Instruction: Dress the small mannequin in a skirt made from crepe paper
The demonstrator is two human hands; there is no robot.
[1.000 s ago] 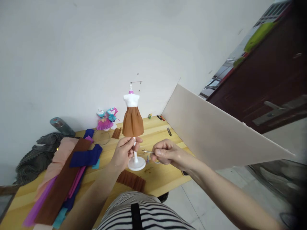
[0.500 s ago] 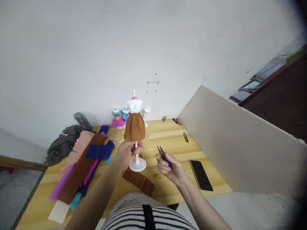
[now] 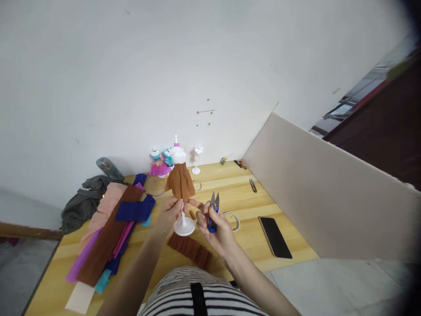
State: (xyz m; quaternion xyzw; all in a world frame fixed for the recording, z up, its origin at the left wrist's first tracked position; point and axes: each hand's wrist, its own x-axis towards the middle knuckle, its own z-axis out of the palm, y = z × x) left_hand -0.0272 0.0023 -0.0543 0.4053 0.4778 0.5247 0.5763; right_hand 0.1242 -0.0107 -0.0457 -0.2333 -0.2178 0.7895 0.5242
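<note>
My left hand (image 3: 170, 212) grips the thin post of a small white doll dress form (image 3: 178, 154), just above its round base. The form wears a brown gathered skirt (image 3: 180, 182) and leans a little away from me. Blue-handled thread snips (image 3: 213, 215) sit in my right hand (image 3: 215, 228), blades pointing up and apart. The fingers of that hand reach to the skirt's lower hem, close to my left fingertips. Below the base, a strip of brown pleated fabric (image 3: 190, 250) lies on the table.
Coloured fabric pieces (image 3: 108, 232) are piled on the left, beside a striped cloth (image 3: 85, 199) and a bottle (image 3: 109, 168). Dressed mini forms (image 3: 159, 164) and a bare one (image 3: 198, 159) stand behind. To the right are a tape roll (image 3: 236, 221), a phone (image 3: 275, 237), dark snips (image 3: 253, 185) and an upright panel (image 3: 315, 193).
The dress form has come down slightly and its top has tilted away. My right hand with the snips has moved left to the skirt's hem, uncovering the tape roll.
</note>
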